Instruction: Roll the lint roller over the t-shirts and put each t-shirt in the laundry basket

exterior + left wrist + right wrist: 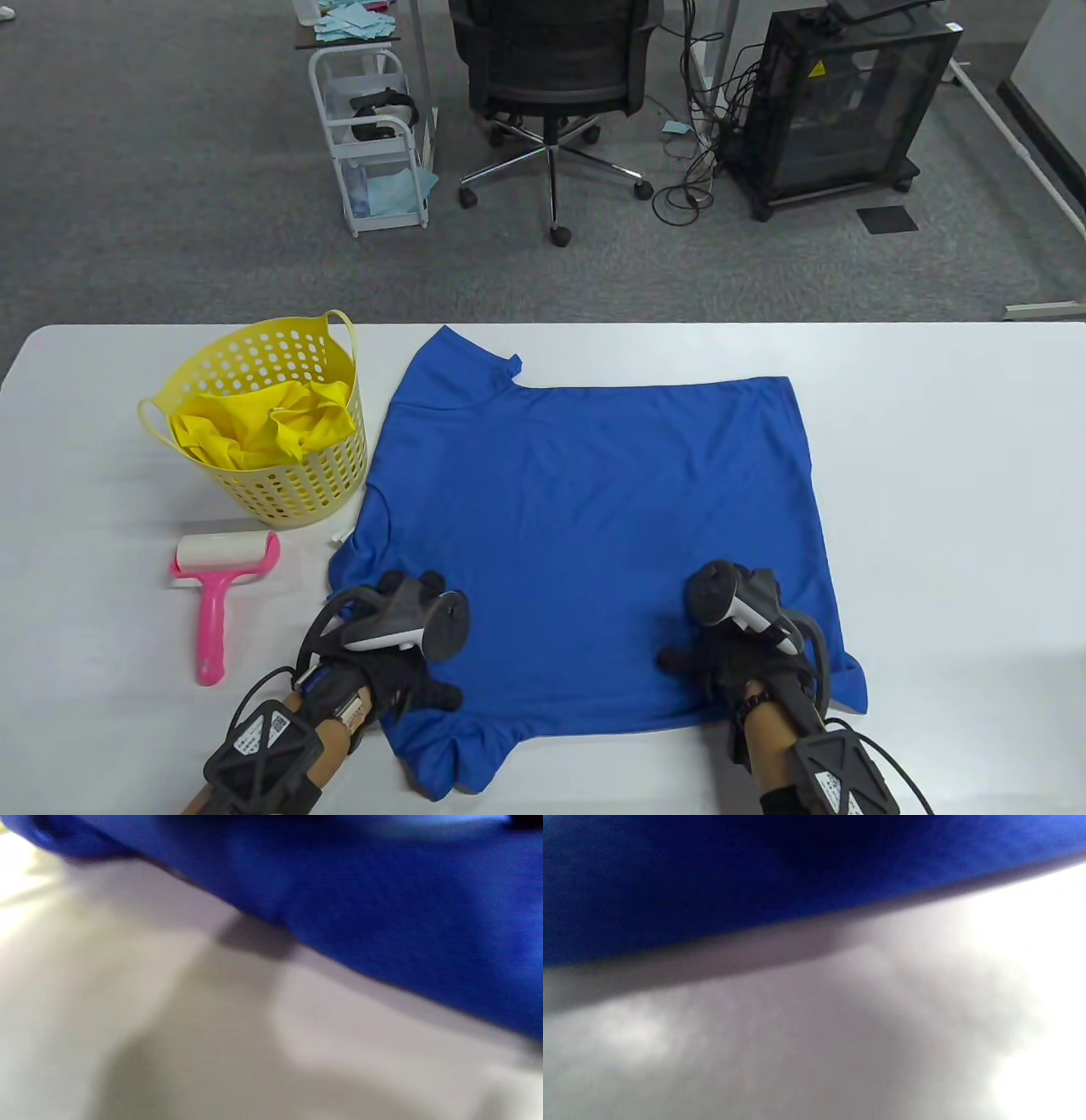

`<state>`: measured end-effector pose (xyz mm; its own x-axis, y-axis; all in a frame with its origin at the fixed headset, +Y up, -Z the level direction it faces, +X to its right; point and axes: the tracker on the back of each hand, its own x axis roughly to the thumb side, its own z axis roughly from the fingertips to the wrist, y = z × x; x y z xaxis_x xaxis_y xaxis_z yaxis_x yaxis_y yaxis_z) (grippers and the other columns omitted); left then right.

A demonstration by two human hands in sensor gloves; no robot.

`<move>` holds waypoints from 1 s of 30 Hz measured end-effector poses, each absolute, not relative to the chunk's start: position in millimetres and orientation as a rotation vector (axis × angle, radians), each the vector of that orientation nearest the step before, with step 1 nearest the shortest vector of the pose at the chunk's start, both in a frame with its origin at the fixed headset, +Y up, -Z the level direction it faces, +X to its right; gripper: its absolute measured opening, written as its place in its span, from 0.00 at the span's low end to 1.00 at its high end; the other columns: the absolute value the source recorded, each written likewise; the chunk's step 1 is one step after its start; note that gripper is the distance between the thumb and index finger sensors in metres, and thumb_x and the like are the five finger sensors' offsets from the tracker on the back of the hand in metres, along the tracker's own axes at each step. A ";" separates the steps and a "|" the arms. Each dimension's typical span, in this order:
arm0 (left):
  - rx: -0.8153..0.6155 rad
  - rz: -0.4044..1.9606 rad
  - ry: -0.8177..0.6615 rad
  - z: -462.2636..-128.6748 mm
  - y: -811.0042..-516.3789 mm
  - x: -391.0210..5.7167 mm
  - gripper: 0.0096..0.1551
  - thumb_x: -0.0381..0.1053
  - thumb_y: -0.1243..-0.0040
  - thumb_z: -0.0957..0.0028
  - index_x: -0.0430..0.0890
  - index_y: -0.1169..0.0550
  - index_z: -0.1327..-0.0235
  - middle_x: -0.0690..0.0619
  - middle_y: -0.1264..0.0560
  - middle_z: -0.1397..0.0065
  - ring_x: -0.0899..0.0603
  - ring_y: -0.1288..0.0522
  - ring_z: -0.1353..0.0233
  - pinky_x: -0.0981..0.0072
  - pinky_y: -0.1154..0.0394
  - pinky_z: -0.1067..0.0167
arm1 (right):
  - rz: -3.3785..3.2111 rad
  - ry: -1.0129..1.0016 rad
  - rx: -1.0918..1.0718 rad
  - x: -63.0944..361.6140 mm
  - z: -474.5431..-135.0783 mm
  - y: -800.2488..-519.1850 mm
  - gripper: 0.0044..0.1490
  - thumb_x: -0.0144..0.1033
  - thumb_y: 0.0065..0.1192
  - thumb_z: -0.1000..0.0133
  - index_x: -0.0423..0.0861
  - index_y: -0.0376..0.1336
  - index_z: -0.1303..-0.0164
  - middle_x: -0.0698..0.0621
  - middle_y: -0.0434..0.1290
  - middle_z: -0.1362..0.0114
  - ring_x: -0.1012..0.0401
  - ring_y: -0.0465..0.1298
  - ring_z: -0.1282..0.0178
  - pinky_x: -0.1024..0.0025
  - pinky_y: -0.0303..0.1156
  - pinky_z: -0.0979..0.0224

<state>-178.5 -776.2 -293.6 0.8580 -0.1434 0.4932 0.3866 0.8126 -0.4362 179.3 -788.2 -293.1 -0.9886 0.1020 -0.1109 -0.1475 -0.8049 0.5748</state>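
Note:
A blue t-shirt (585, 518) lies spread flat on the white table (950, 509). Both gloved hands rest on its near part. My left hand (420, 675) lies near the lower left sleeve, thumb spread to the right. My right hand (708, 662) lies near the lower right corner, thumb out to the left. The trackers hide most of the fingers; neither hand holds anything. A pink lint roller (216, 586) lies on the table left of the shirt. Behind it stands a yellow laundry basket (297, 488) holding a yellow t-shirt (263, 429). Both wrist views are blurred, showing only blue t-shirt fabric (382, 899) (712, 878) over the table.
A small white scrap (339, 535) lies between basket and shirt. Beyond the table's far edge stand an office chair (551, 76), a white cart (373, 144) and a black cabinet (840, 102). Bare tabletop stretches to the right of the shirt.

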 end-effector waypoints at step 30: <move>-0.209 -0.272 0.567 -313.5 -750.8 -376.8 0.50 0.75 0.51 0.55 0.39 0.35 0.33 0.47 0.22 0.34 0.35 0.20 0.33 0.38 0.28 0.36 | 3.016 0.711 -0.164 186.6 -295.9 -778.0 0.58 0.69 0.47 0.53 0.55 0.27 0.27 0.38 0.24 0.18 0.36 0.28 0.20 0.26 0.32 0.27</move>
